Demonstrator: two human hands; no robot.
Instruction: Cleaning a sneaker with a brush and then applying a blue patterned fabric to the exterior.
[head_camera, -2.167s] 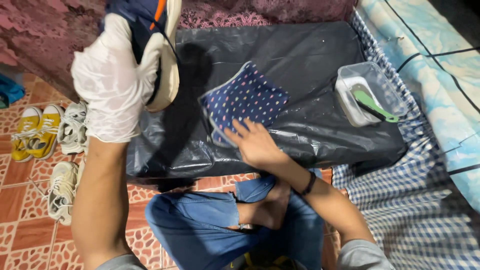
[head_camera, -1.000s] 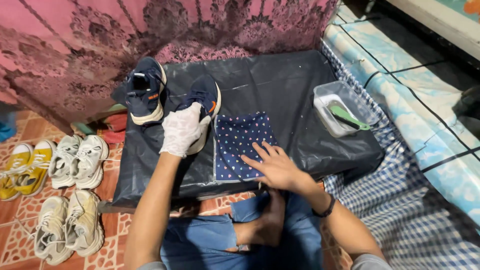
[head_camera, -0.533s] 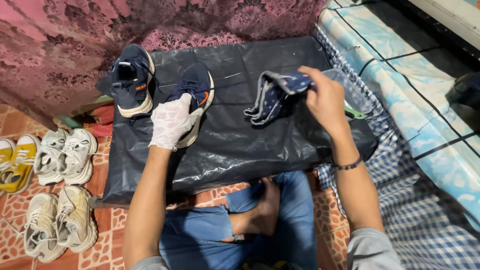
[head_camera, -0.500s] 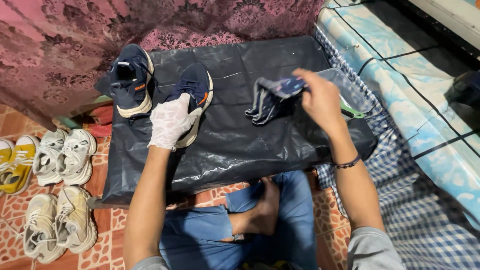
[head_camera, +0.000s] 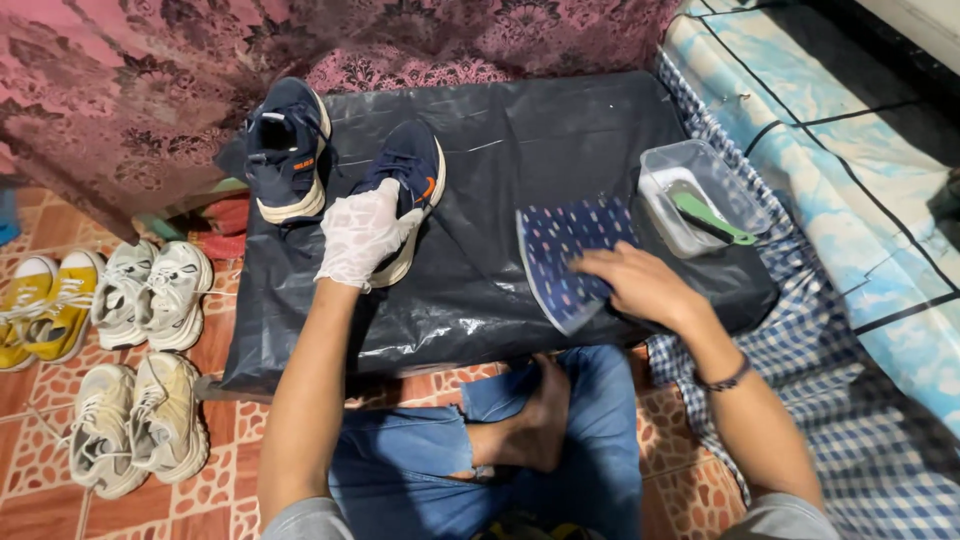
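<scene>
My left hand (head_camera: 362, 232), in a thin white glove, grips a navy sneaker (head_camera: 412, 175) with an orange mark that lies on a low table covered in black plastic sheet (head_camera: 480, 290). A second navy sneaker (head_camera: 286, 148) stands beside it at the far left of the table. My bare right hand (head_camera: 640, 285) presses flat on a navy dotted cloth (head_camera: 566, 250) spread on the sheet at the right. Just beyond the cloth sits a clear plastic tub (head_camera: 700, 195) holding a green-handled brush (head_camera: 712, 215).
On the tiled floor at left lie two pairs of white sneakers (head_camera: 150, 295) (head_camera: 130, 420) and a yellow pair (head_camera: 40, 310). A blue checked cloth (head_camera: 880, 440) and a blue patterned mat (head_camera: 860, 170) cover the right side. My crossed legs in jeans (head_camera: 500, 450) sit below the table.
My right hand lifted the dotted cloth bunched up near the tub, then brought it down and spread it flat on the sheet. My left hand set the sneaker down and stays on it.
</scene>
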